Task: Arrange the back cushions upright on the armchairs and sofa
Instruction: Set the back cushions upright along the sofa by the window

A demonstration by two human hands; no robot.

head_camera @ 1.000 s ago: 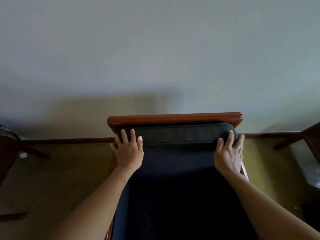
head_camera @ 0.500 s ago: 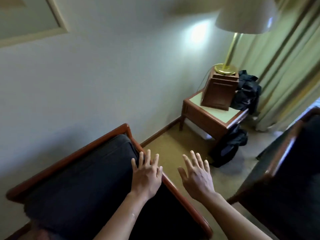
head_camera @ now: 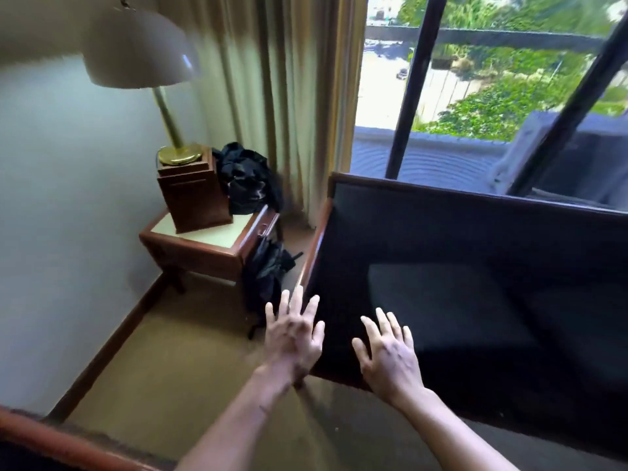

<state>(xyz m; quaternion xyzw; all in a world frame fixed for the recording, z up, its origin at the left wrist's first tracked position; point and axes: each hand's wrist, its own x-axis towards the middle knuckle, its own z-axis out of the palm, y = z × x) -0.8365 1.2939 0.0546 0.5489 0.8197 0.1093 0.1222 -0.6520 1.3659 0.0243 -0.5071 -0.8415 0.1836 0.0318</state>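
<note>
Flat cushion (head_camera: 438, 300) lies on the sofa (head_camera: 475, 226) seat, ahead and right of both hands, long axis parallel to the sofa back. My right hand (head_camera: 390, 358) is nearer it; my left hand (head_camera: 294, 338) hangs by the sofa's near wooden arm (head_camera: 314, 246). Fingers (head_camera: 382, 322) on both spread wide, holding nothing, touching nothing I can make out.

This looks like a hotel room or a furnished sitting room. A brass lamp (head_camera: 166, 107) stands on a wooden base on a side table (head_camera: 204, 248) in the corner. Long curtains (head_camera: 289, 96) hang beside a big window (head_camera: 475, 79) overlooking trees, and a dark wood-framed sofa (head_camera: 475, 266) sits on beige carpet (head_camera: 187, 385).
</note>
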